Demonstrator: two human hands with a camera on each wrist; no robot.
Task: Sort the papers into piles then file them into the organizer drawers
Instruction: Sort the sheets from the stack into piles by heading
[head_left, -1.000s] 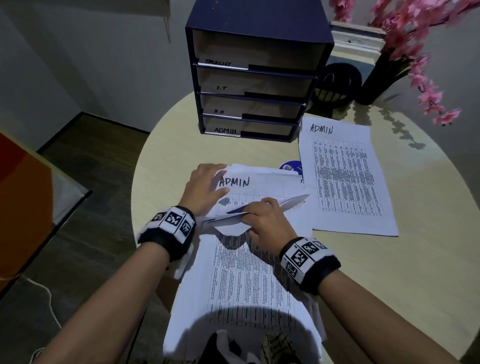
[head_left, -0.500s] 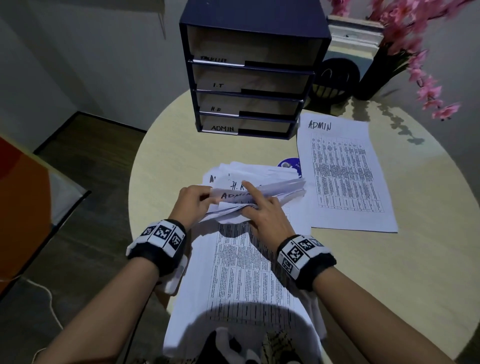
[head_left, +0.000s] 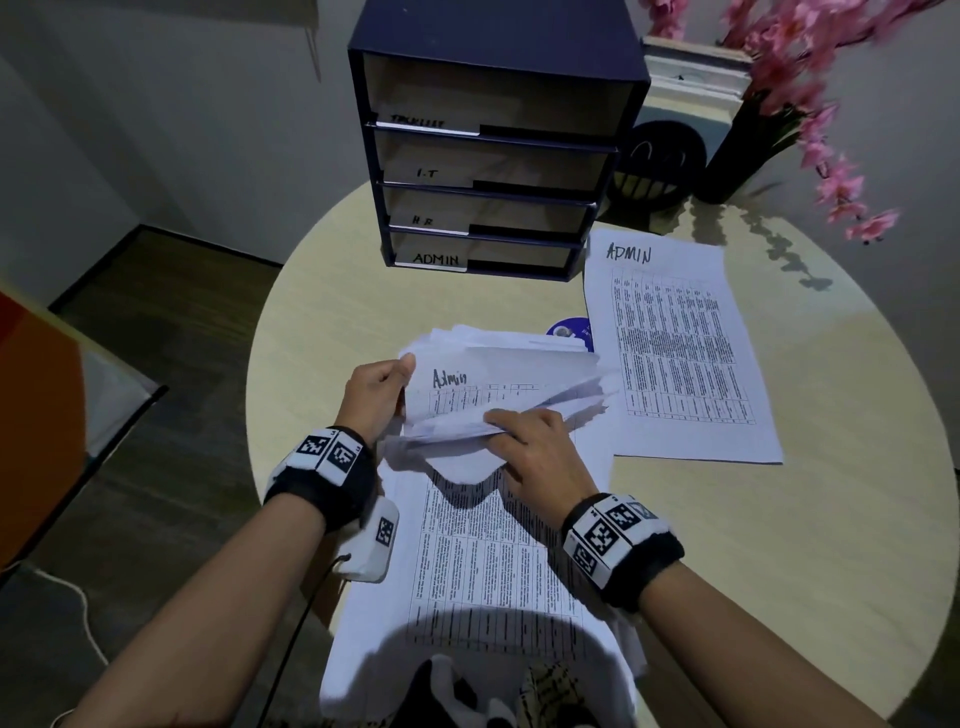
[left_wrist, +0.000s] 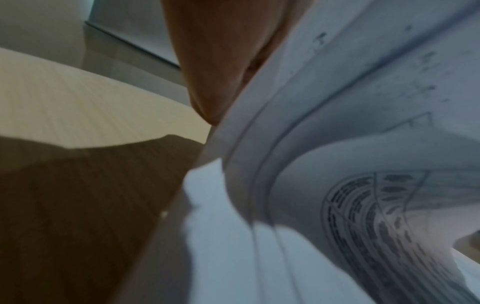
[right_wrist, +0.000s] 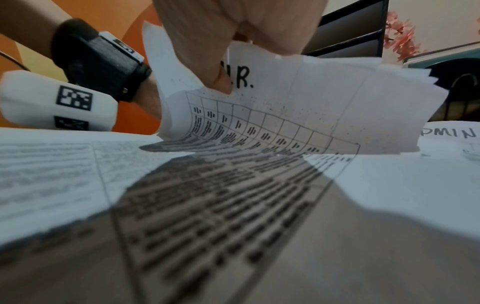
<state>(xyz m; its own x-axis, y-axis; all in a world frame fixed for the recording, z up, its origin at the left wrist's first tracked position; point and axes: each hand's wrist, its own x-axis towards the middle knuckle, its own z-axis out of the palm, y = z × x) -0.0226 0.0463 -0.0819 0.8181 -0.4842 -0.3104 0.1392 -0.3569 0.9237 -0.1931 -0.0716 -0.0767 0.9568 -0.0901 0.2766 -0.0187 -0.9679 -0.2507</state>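
While my right hand (head_left: 535, 457) pinches the folded-back top ends of the sheets, my left hand (head_left: 376, 392) grips the stack's (head_left: 498, 545) far-left corner. An Admin sheet (head_left: 498, 384) now faces me where an H.R. one showed half a second ago, so it likely joins the Admin pile (head_left: 675, 353) just right of my right hand. Beyond both hands stands the organizer (head_left: 488, 156). Bare table (head_left: 322, 322) lies left and ahead; the stack's near end overhangs the table edge.
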